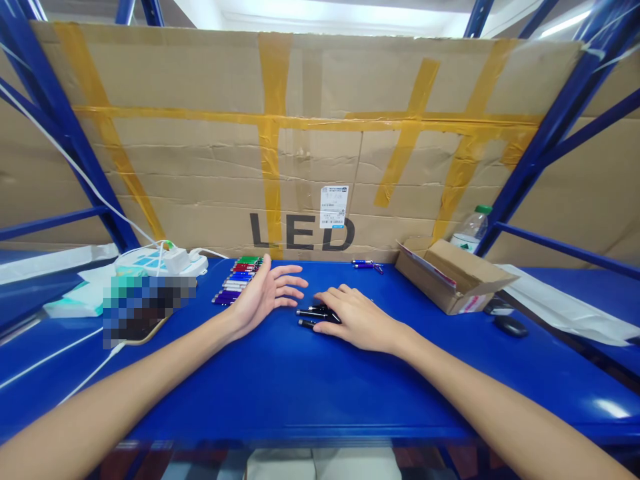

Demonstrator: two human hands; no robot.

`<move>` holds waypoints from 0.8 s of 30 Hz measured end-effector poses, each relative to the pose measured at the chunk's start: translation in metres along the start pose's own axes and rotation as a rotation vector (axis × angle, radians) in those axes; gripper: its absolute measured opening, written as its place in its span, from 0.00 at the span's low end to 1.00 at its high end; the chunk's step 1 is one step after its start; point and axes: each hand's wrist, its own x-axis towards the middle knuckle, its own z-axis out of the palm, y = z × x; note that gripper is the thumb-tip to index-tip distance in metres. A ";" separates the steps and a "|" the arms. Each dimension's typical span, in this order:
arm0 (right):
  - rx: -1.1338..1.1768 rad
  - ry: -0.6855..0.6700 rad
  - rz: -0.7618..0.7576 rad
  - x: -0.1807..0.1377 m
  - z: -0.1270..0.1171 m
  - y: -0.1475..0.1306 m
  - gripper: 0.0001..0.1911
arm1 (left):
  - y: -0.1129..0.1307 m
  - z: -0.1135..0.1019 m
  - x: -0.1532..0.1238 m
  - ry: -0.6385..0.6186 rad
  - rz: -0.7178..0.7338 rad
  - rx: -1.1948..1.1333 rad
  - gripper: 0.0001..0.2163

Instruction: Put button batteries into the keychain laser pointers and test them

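Note:
My left hand (267, 290) is raised over the blue table with its fingers spread and nothing in it. Beside it, partly behind the wrist and thumb, lies a row of slim pen-shaped cylinders (239, 283) in green, red, blue, white and purple. My right hand (357, 317) is palm down, its fingers curled over several black pen-shaped cylinders (314, 314) with silvery ends. Those ends point toward my left hand; the rest is hidden under my fingers. A pair of small blue cylinders (366, 265) lies farther back, near the cardboard.
Taped cardboard (210, 180) walls off the back of the blue table (300, 393). At right are an open carton (450, 273), a bottle (470, 230) and a black mouse (511, 325). A phone (145, 327), cables and a white power strip (193, 265) are at left.

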 end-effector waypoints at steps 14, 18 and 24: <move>0.107 -0.033 -0.177 -0.002 -0.002 -0.007 0.13 | -0.003 0.000 0.002 0.030 0.009 0.041 0.35; 0.140 -0.013 -0.250 -0.002 0.000 -0.004 0.17 | -0.004 -0.001 0.003 0.060 0.010 0.065 0.34; 0.155 0.005 -0.283 -0.001 0.003 -0.003 0.17 | -0.006 -0.003 0.004 0.074 0.023 0.066 0.33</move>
